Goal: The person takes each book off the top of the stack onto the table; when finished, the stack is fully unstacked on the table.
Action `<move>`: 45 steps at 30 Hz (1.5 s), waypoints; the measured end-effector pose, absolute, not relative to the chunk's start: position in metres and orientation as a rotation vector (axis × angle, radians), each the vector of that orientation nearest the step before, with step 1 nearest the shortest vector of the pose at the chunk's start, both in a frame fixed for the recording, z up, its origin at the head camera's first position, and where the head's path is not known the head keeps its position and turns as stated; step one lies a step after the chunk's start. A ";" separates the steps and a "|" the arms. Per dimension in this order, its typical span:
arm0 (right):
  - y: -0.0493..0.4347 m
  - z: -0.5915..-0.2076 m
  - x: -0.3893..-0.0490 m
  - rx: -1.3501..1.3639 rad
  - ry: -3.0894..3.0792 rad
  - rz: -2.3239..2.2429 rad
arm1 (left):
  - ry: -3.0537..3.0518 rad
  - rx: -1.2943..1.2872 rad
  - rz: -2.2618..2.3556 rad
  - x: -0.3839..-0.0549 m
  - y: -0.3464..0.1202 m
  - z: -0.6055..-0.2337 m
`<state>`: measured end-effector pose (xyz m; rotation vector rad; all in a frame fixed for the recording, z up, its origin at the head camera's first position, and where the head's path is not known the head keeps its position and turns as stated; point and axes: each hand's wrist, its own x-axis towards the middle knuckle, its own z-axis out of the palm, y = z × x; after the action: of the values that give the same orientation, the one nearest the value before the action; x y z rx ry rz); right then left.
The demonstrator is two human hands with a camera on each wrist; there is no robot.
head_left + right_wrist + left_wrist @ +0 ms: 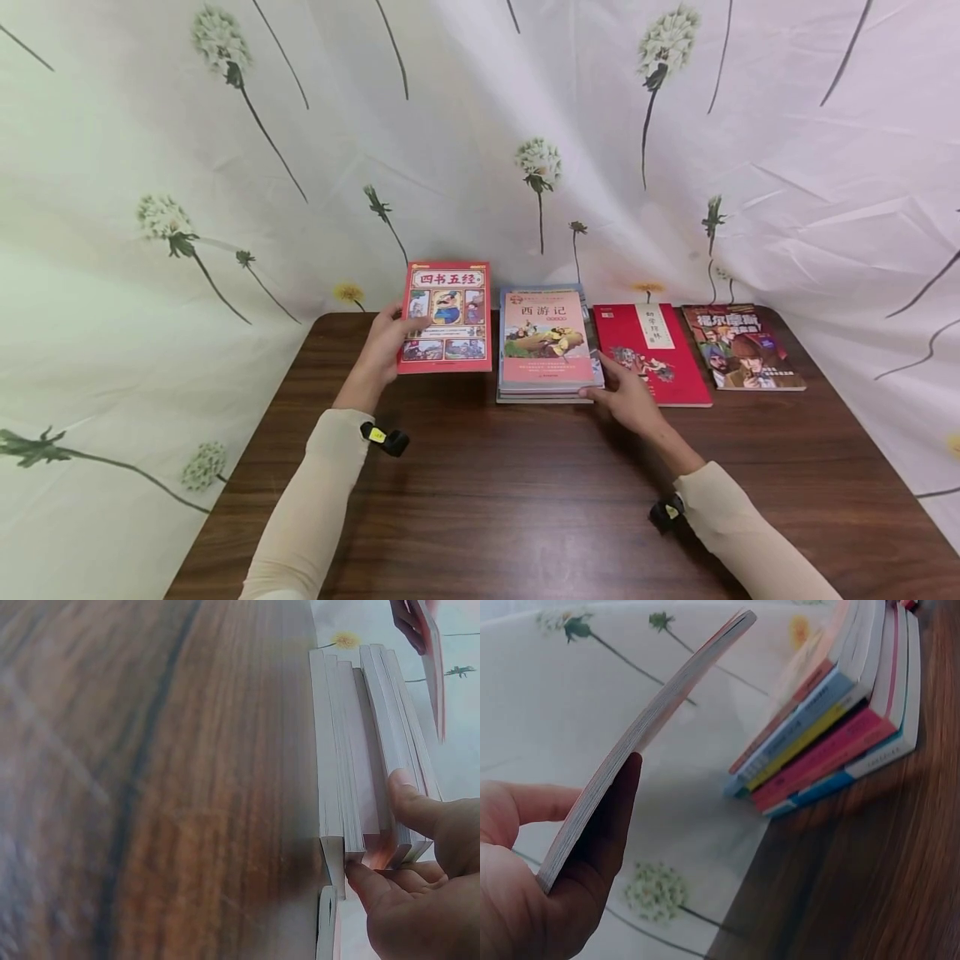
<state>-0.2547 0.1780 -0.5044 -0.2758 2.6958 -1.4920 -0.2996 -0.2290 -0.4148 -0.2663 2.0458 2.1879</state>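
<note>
My left hand point(384, 346) grips a red comic-style book point(457, 354) by its left edge, thumb over the cover. The book is held up off the table, left of a stack; the left wrist view shows the page edges of this thin book point(649, 724) between thumb and fingers. My right hand point(630, 402) is at the near right corner of the stack of books, topped by a pink-covered book point(546, 368). In the right wrist view, its thumb lies on the upper books' page edges point(386, 727) and its fingers curl at their side. A gap shows between upper and lower books.
Right of the stack a red book point(678, 379) lies flat, and beyond it a dark, colourful comic-cover book point(750, 367). All lie near the back edge of the brown wooden table point(510, 500). A white dandelion-print cloth point(450, 167) hangs behind.
</note>
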 end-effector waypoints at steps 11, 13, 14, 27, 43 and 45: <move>0.178 -0.505 -0.255 -0.272 2.690 -1.495 | 2.145 -0.392 2.061 -0.309 -0.242 -0.435; 0.178 -0.506 -0.255 -0.266 2.686 -1.488 | 2.145 -0.427 2.026 -0.312 -0.243 -0.442; 0.178 -0.506 -0.255 -0.261 2.682 -1.489 | 2.144 -0.442 2.010 -0.314 -0.243 -0.446; 0.179 -0.504 -0.255 -0.281 2.673 -1.495 | 2.238 -0.485 1.865 -0.324 -0.232 -0.478; 0.180 -0.504 -0.254 -0.294 2.658 -1.501 | 2.976 -0.058 0.822 -0.316 -0.207 -0.481; 0.180 -0.504 -0.254 -0.296 2.662 -1.500 | 2.926 0.052 0.696 -0.312 -0.202 -0.479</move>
<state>-0.2540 0.1804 -0.5040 -0.2956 2.6616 -1.4996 -0.3118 -0.2021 -0.4790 0.0525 2.9258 0.6956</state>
